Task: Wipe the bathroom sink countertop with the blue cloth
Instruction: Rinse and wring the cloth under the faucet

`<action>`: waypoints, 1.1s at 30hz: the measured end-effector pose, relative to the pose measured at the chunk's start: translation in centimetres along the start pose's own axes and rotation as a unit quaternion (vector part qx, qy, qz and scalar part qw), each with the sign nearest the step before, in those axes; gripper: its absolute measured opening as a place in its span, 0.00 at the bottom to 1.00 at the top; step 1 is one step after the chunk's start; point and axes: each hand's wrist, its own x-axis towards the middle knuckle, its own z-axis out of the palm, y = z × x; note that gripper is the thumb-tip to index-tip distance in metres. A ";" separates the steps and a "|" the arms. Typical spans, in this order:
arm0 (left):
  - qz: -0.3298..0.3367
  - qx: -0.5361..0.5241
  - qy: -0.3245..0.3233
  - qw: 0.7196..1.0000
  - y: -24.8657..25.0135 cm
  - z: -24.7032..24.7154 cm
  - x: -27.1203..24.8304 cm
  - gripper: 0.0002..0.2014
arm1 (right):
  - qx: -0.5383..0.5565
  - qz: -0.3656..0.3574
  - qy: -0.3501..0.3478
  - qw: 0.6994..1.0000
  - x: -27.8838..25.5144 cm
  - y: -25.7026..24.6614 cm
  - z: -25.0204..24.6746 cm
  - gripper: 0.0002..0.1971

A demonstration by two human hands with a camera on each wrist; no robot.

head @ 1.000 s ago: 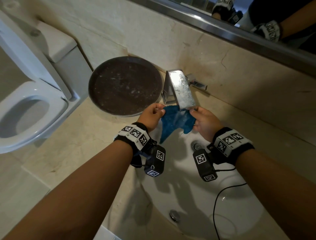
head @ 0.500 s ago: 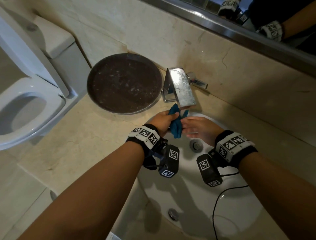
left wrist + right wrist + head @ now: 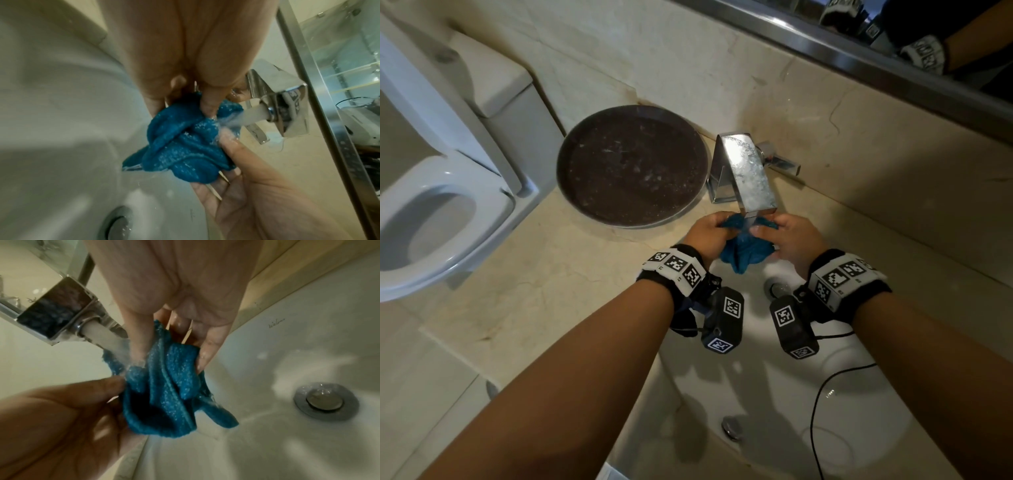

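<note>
Rinsing the blue cloth (image 3: 744, 251) comes first: it hangs bunched under the faucet (image 3: 748, 174), over the sink (image 3: 859, 394), with water running onto it. My left hand (image 3: 707, 233) and right hand (image 3: 792, 240) both have fingers curled into its folds. I'd turn it through the stream, then wring firmly before touching the countertop (image 3: 544, 284).

I'm in a bathroom: my hands are over a white sink basin (image 3: 893, 428) set in a beige marble countertop (image 3: 544, 291), chrome faucet (image 3: 750, 174) just beyond them, toilet (image 3: 431, 205) off to the left, mirror (image 3: 893, 51) on the wall ahead.
</note>
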 end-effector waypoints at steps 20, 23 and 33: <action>-0.009 -0.023 0.031 0.999 -1.7 -3.9 -0.6 0.17 | 0.159 0.036 -0.059 0.985 0.4 0.2 1.5 0.05; 0.014 0.028 0.040 0.999 -1.3 -4.0 -0.3 0.15 | 0.129 0.024 -0.030 0.991 0.5 0.3 1.2 0.13; -0.027 0.164 -0.026 0.986 -0.6 -3.1 -1.3 0.19 | 0.178 0.036 -0.033 0.983 -0.3 -0.2 0.4 0.07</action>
